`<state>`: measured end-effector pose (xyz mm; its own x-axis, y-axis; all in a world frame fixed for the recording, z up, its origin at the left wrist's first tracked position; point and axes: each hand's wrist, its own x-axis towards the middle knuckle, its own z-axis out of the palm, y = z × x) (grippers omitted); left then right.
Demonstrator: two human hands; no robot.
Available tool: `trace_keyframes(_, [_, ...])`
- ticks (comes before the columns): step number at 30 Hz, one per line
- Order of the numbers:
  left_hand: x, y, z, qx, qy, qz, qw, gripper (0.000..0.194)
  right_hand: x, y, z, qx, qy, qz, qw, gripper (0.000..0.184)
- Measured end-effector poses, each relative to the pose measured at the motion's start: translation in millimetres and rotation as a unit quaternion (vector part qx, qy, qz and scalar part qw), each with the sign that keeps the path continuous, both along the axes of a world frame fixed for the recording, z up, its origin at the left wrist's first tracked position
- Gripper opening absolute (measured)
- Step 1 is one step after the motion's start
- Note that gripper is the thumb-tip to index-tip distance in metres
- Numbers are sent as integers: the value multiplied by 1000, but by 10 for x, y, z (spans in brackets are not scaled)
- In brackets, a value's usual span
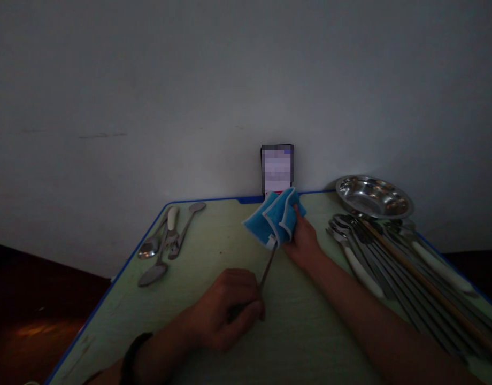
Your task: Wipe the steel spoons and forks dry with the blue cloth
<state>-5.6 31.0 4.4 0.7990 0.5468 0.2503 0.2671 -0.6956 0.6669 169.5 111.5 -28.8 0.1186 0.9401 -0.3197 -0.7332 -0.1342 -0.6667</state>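
My left hand [236, 307] is closed around the lower end of a thin metal utensil handle [269, 267], above the middle of the table. The utensil slants up and away, and its far end disappears into a blue cloth [266, 216] with pale edging. My right hand [304, 235] grips that cloth from the right, fingers mostly behind it. Whether the covered end is a spoon or a fork cannot be seen.
Several spoons and a fork lie in a loose group [166, 240] at the left. A larger pile of cutlery [374, 251], with a wooden stick, covers the right side. Behind it rests a shiny metal bowl [372, 198]. A phone [277, 166] leans on the wall beyond the blue-edged table [225, 240].
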Motion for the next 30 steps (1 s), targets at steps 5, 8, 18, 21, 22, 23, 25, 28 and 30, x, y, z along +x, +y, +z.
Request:
trace_keyframes(5, [27,37,-70,-22,23,75,997,37,-26,-31,46,26,-42,7,999,17])
trace_keyframes(8, [55,80,-90,-34,41,145,988,37,-43,-30,39,41,-41,24,998,20])
trace_keyframes(18, [59,79,-64,-68,88,113,987,34,-40,-29,-9,41,-31,39,998,28])
trace_keyframes(21, [48,77,-79,-60,87,119,987,35,-42,-21,-30,30,-13,42,999,26])
trace_keyframes(22, [45,77,-86,-58,91,120,987,36,-42,-18,-33,30,-11,44,998,25])
trace_keyframes(23, [42,77,-92,-56,96,118,987,36,-42,-15,-35,31,-10,48,998,25])
trace_keyframes(25, [40,77,-102,-53,103,115,987,36,-41,-11,-33,30,-11,53,998,26])
trace_keyframes(28, [44,76,-105,-45,112,114,986,36,-40,-13,-15,20,-18,52,998,26])
trace_keyframes(30, [49,75,-101,-39,117,114,986,35,-41,-18,-1,18,-19,53,998,25])
